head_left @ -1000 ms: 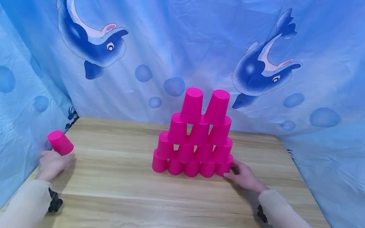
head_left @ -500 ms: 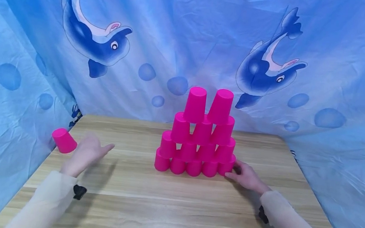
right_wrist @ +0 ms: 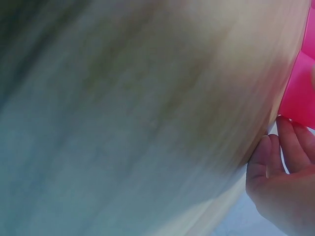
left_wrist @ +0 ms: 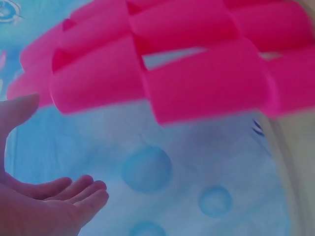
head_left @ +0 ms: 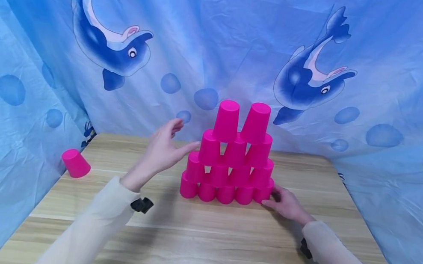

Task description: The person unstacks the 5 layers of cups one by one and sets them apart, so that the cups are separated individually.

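Observation:
A pyramid of upside-down pink cups (head_left: 219, 175) stands in four-sided outline mid-table, two cups on its top row. My left hand (head_left: 161, 150) is raised at its left side, thumb and fingers spread, holding nothing. The thumb tip overlaps the edge of an upper-row cup in the head view. In the left wrist view, the left hand (left_wrist: 54, 196) sits below the tilted-looking rows. My right hand (head_left: 286, 205) holds the bottom row's rightmost cup (head_left: 261, 194), thumb in front and fingers at its far side. The right wrist view shows those fingers (right_wrist: 295, 147) against the pink wall.
A single pink cup (head_left: 75, 163) stands upside down near the wooden table's (head_left: 200, 238) left edge. A blue curtain (head_left: 221, 42) with dolphins hangs behind the table and along both sides. Black wrist cameras (head_left: 142, 204) are strapped to the sleeves.
My left hand has left the single cup at the left and moved right and up to the pyramid's side. The right hand has stayed at the bottom right cup.

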Available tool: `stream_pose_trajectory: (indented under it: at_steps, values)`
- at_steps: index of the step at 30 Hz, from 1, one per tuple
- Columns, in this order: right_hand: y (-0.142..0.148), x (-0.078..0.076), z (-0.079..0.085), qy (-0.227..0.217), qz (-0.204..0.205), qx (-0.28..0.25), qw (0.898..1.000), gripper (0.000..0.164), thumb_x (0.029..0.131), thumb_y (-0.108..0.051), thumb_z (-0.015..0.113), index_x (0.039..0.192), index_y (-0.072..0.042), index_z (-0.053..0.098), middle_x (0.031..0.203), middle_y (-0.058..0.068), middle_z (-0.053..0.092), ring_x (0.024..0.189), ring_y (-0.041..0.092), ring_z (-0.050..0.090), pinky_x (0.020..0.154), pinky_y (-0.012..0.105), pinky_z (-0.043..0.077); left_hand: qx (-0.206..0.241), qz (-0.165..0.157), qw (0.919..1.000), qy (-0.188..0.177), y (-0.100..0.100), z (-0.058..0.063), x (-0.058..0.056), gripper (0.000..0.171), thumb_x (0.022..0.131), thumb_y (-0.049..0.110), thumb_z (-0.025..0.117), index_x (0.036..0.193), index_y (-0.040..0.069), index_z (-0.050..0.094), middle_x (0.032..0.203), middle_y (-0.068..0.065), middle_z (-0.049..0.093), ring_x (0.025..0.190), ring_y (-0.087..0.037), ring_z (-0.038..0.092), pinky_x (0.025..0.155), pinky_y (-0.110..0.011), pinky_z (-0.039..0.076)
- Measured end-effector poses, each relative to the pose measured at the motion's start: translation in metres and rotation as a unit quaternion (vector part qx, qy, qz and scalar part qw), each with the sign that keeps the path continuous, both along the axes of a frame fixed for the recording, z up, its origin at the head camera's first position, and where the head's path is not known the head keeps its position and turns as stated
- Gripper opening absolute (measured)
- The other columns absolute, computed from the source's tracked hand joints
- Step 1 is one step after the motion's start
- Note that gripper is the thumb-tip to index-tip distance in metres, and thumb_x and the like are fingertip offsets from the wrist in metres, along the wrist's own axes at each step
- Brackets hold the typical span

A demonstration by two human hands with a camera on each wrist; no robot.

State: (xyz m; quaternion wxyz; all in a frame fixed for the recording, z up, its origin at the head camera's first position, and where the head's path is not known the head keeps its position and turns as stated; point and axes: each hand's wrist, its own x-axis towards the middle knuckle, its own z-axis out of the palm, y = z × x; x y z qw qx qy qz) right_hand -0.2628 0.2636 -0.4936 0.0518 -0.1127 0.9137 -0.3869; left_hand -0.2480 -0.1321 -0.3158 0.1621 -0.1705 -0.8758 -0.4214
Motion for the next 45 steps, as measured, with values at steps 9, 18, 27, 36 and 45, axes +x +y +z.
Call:
stream_pose_trajectory:
  at_steps: [9,18,27,36,45]
  values:
    - [0.0,0.0,-0.003,-0.009,-0.013,0.004,1.0,0.071,0.081,-0.027,0.078,0.14,-0.007,0.045,0.134,0.015,0.051,0.124,0.036,0.046,0.099,0.051,0.039,0.029,-0.04,0.9987,-0.011,0.053,0.021,-0.005,0.088,0.074,0.049,0.078,0.142,0.012,0.039,0.136,-0.005,0.048,0.12,-0.019,0.048,0.091,-0.04,0.048]
    - [-0.003,-0.001,-0.002,-0.012,-0.014,0.007,1.0,0.074,0.081,-0.027,0.078,0.142,-0.006,0.043,0.137,0.016,0.049,0.126,0.037,0.044,0.099,0.05,0.039,0.084,-0.064,0.9944,-0.005,0.068,0.033,-0.013,0.078,0.077,0.041,0.078,0.14,0.012,0.043,0.125,0.001,0.056,0.111,-0.013,0.055,0.085,-0.03,0.051]
    - [-0.001,-0.001,-0.001,-0.02,-0.012,0.007,1.0,0.073,0.082,-0.025,0.077,0.143,-0.005,0.042,0.138,0.016,0.048,0.127,0.037,0.043,0.1,0.051,0.038,0.106,-0.088,0.9905,-0.004,0.071,0.036,-0.02,0.058,0.081,0.033,0.077,0.129,0.01,0.053,0.106,0.002,0.063,0.094,-0.013,0.061,0.076,-0.029,0.053]
    - [-0.002,0.0,-0.001,-0.016,-0.007,0.003,1.0,0.072,0.082,-0.025,0.077,0.142,-0.005,0.042,0.138,0.016,0.048,0.127,0.037,0.042,0.1,0.051,0.037,0.164,-0.087,0.9823,0.025,0.058,0.04,-0.022,0.053,0.082,0.029,0.077,0.126,0.007,0.055,0.107,-0.002,0.065,0.095,-0.014,0.063,0.081,-0.029,0.052]
    - [0.001,-0.001,-0.005,-0.001,-0.002,0.006,1.0,0.07,0.083,-0.026,0.076,0.141,-0.004,0.043,0.137,0.017,0.049,0.127,0.036,0.044,0.1,0.05,0.038,0.209,-0.034,0.9755,0.06,0.027,0.037,-0.024,0.052,0.081,0.031,0.077,0.122,0.005,0.058,0.106,-0.006,0.065,0.095,-0.019,0.062,0.084,-0.031,0.051]
